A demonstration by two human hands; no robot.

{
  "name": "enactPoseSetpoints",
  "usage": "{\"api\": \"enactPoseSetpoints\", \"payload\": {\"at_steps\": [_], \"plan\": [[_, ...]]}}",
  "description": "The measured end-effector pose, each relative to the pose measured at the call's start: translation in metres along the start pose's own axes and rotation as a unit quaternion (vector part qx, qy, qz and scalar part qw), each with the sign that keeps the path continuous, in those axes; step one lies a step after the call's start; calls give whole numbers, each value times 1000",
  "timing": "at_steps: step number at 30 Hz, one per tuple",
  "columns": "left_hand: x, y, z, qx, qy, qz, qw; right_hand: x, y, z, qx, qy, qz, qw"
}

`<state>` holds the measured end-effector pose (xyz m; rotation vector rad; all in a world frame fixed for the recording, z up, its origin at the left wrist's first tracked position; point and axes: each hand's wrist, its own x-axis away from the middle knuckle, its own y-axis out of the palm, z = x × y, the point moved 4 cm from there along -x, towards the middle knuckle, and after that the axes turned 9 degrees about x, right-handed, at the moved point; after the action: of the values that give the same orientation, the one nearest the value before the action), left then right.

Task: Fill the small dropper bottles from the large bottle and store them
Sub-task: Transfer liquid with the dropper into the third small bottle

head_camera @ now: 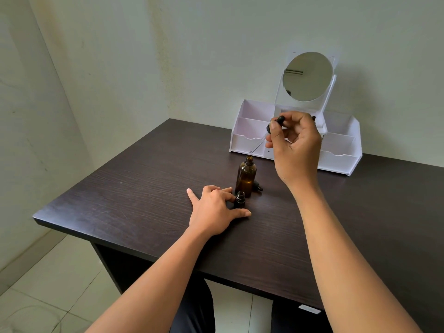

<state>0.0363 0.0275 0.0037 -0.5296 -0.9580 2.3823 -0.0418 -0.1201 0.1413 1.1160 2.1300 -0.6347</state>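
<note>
The counter [125, 193] has its left edge running on a slant from the near corner back to the wall [96, 68], with tiled floor [48, 272] below it. From that edge to the hands is a broad stretch of bare dark wood, the widest free room in view.

The left hand [213, 210] lies low on the counter near its middle. Its little finger is splayed out to the left, and its thumb and curled forefinger close round the small dropper bottle [240, 201]. That bottle stands upright on the counter with its neck uncapped.

Just behind it, touching or nearly so, the large bottle [246, 176] stands upright in amber glass. Its mouth is open and it is partly filled with liquid. A small black cap-like piece [259, 187] lies on the counter at its right side; what it is exactly cannot be told.

The right hand [296, 143] is raised well above the counter. Its fingers are bunched and pinch the dropper [268, 128] at its black top, and the glass tube slants down and left, clear of the large bottle's mouth.

Behind this hand a white organiser [341, 162] sits near the counter's back edge, close to the wall, with a round mirror [308, 76] rising from it. Only a narrow strip of counter separates its front from the large bottle.
</note>
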Motion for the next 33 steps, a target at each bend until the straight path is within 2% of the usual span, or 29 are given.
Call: {"api": "enactPoseSetpoints", "payload": {"at_steps": [8,18,33], "plan": [[-1,0,0,-12,-2,-4,1000,1,10,13,49,6,-36,998],[-2,1,-1,-15,-7,-6,1000,-5,26,29,135,38,-124,982],[-2,1,-1,-15,-1,-4,1000,-4,31,31,164,40,-130,977]]}}
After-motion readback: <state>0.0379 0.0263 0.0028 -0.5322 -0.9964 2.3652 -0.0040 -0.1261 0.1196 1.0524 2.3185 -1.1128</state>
